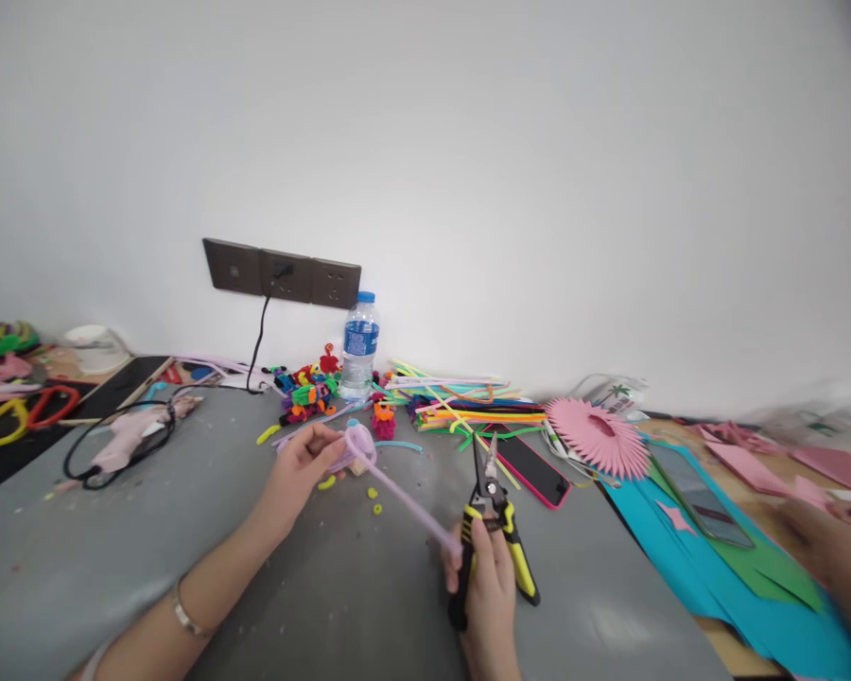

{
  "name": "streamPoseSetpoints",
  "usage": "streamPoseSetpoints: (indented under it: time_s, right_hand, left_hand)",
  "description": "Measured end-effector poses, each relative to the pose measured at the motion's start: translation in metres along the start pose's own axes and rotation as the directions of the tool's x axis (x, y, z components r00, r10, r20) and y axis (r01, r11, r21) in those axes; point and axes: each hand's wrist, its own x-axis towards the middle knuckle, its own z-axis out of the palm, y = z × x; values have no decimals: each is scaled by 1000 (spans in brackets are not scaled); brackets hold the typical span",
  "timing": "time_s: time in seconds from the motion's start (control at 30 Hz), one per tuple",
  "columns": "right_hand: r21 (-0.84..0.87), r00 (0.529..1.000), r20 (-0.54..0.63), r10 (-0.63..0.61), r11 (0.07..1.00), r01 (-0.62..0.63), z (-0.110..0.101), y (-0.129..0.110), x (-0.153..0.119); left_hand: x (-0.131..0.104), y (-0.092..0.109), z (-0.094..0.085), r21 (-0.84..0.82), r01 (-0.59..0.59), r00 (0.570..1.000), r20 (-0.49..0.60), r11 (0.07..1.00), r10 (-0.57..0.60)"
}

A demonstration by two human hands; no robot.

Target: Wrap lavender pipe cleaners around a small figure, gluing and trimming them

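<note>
Pinched in my left hand [304,468] is the coiled end of a lilac pipe cleaner [408,499]. Its straight length slants down to the right, where the far end meets the fingers of my right hand [489,577]. That same right hand is closed around black-and-yellow cutting pliers [493,511], whose jaws point up and stand apart. Small yellow-green pipe cleaner bits [373,493] lie on the grey mat [312,586] between my hands. Just behind the coil is a partly hidden light-coloured piece I cannot make out.
At the back are a water bottle [361,350], bundled pipe cleaners [468,402] and small colourful figures [308,392]. A pink glue gun [124,440] with a cord lies left. Right are a phone [531,468], a pink paper fan [585,430], and another person's hand [823,534].
</note>
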Motion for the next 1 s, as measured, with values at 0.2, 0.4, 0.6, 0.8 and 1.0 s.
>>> streamPoseSetpoints:
  time_s: [0.2, 0.4, 0.6, 0.8, 1.0]
  right_hand:
    - [-24, 974, 23, 225, 974, -224, -22, -19, 16]
    - [-36, 913, 113, 393, 919, -392, -49, -36, 28]
    - [-261, 890, 164, 425, 889, -376, -57, -57, 32]
    - [-460, 870, 161, 465, 816, -351, -63, -65, 34]
    - [-579, 934, 2, 358, 762, -291, -85, -62, 39]
  left_hand:
    - [0, 3, 1, -143, 64, 998, 10, 988, -63]
    - [0, 2, 1, -103, 64, 998, 18, 993, -63]
    - [0, -2, 0, -22, 50, 999, 21, 999, -50]
    - [0, -1, 2, 33, 3, 999, 44, 999, -5]
    - [0, -2, 1, -9, 14, 999, 50, 1000, -13]
